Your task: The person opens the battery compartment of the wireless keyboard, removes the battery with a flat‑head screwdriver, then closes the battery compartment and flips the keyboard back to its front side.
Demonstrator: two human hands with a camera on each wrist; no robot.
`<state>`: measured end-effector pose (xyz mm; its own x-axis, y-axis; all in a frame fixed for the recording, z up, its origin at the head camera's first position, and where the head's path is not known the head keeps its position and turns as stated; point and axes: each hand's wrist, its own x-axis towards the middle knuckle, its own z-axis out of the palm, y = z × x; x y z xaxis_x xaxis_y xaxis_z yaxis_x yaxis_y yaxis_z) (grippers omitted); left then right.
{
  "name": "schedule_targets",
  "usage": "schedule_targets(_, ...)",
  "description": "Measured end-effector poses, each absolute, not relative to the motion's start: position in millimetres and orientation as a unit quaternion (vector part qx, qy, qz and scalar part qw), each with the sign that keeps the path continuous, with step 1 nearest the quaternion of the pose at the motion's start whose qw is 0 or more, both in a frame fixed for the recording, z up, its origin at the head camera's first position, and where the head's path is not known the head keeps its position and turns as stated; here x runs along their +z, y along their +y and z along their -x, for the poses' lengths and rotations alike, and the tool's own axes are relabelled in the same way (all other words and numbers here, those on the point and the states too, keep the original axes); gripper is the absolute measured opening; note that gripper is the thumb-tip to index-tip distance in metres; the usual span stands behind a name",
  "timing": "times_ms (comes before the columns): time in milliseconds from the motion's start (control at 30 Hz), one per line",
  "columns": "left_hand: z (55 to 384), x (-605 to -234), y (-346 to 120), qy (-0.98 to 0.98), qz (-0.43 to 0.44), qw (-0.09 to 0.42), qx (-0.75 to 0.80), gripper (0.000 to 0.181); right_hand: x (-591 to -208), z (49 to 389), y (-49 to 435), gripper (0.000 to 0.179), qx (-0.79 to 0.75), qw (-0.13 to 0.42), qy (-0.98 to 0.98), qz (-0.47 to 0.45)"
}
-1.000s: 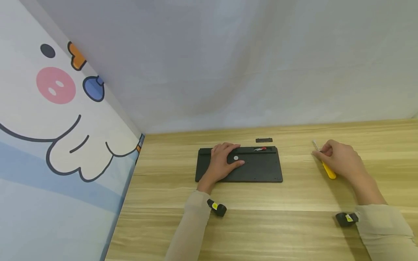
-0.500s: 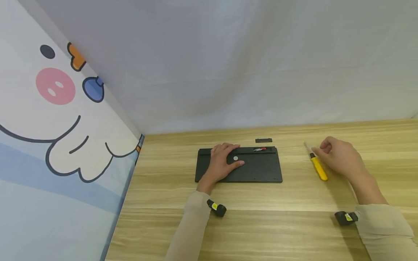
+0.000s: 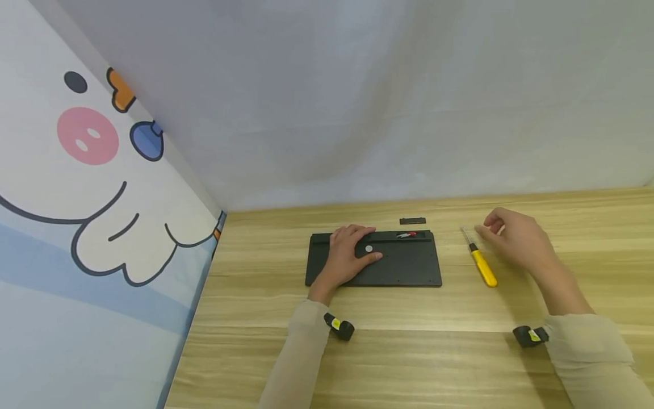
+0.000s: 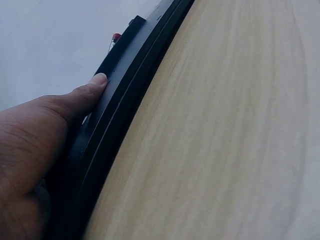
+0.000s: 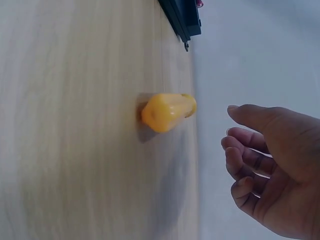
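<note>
A black keyboard [image 3: 403, 267] lies face down on the wooden table, a small white round sticker near its middle. My left hand [image 3: 348, 255] rests on it with spread fingers, fingertips at the far edge and thumb across the back. In the left wrist view the thumb [image 4: 92, 90] presses on the keyboard's dark surface. Within the uncovered battery slot sits a small red and silver piece [image 3: 407, 234], too small to identify. A yellow-handled screwdriver [image 3: 482, 266] lies to the keyboard's right. Beside it hovers my right hand [image 3: 518, 238], loosely curled and holding nothing, apart from the handle [image 5: 167, 112].
Behind the keyboard lies a small black battery cover [image 3: 412, 221]. A pale wall sheet [image 3: 409, 113] rises at the table's back edge. On the left stands a panel with a cartoon print [image 3: 87, 238].
My right hand has let go of the screwdriver, which has moved left across the table towards the keyboard. The right hand follows leftward. My left hand and the keyboard stay put.
</note>
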<state>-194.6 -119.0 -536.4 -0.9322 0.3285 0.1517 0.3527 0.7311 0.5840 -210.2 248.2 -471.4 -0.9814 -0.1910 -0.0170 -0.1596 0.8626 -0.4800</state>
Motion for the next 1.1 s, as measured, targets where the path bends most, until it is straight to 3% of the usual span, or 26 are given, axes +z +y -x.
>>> schedule_targets(533,194,-537,-120,-0.928,0.188,0.028,-0.321,0.062,-464,218,205,0.020,-0.259,0.019,0.949,0.177)
schedule_targets(1100,194,-538,-121,-0.927,0.192,0.030,-0.321,0.062,-469,218,174,0.019,-0.261,0.035,0.941,0.211)
